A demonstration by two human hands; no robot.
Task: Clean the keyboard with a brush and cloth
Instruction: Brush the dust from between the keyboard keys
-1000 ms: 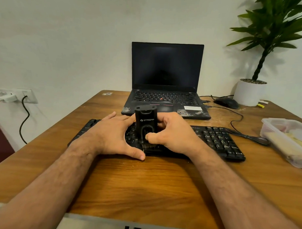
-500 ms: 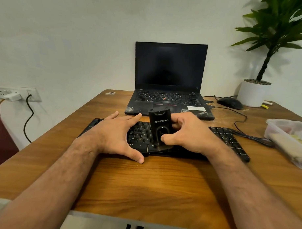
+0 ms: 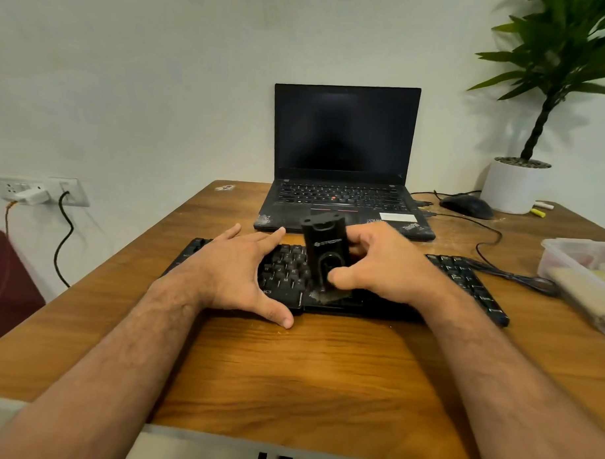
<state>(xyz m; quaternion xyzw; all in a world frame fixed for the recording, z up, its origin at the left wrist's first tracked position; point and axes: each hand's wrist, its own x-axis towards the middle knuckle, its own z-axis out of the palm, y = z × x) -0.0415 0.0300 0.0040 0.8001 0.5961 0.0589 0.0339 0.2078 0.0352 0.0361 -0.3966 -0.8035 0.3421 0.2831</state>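
A black keyboard [image 3: 464, 279] lies across the wooden table [image 3: 306, 373] in front of me. My left hand [image 3: 234, 271] rests flat on the keyboard's left half, fingers spread, thumb on the table at its front edge. My right hand [image 3: 379, 263] grips a black brush [image 3: 324, 250] with a wide upright handle. Its bristles press on the keys near the keyboard's front middle. No cloth is clearly visible.
An open black laptop [image 3: 345, 155] stands behind the keyboard. A black mouse [image 3: 466, 206], its cable and a white plant pot [image 3: 515, 187] sit at the back right. A clear plastic container [image 3: 584, 273] is at the right edge. Wall sockets [image 3: 38, 189] are on the left.
The brush and my right hand have shifted to the right along the keyboard, uncovering keys between my hands. My left hand stays on the left half.
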